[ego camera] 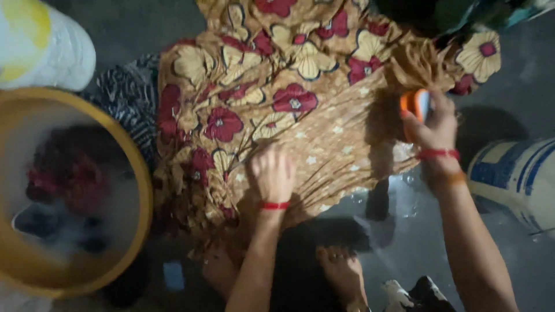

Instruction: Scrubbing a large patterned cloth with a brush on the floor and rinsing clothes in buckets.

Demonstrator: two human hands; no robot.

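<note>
A large brown cloth printed with red and cream flowers lies spread on the wet dark floor. My left hand presses flat on its lower middle, fingers together, a red band on the wrist. Over the cloth's right edge my right hand grips an orange and white scrubbing brush. Red and orange bands circle that wrist. My bare feet show at the bottom, near the cloth's lower edge.
A yellow basin at the left holds soapy water and dark red clothes. A white and yellow container stands at top left. A blue and white container stands at right. A black and white striped cloth lies beside the basin.
</note>
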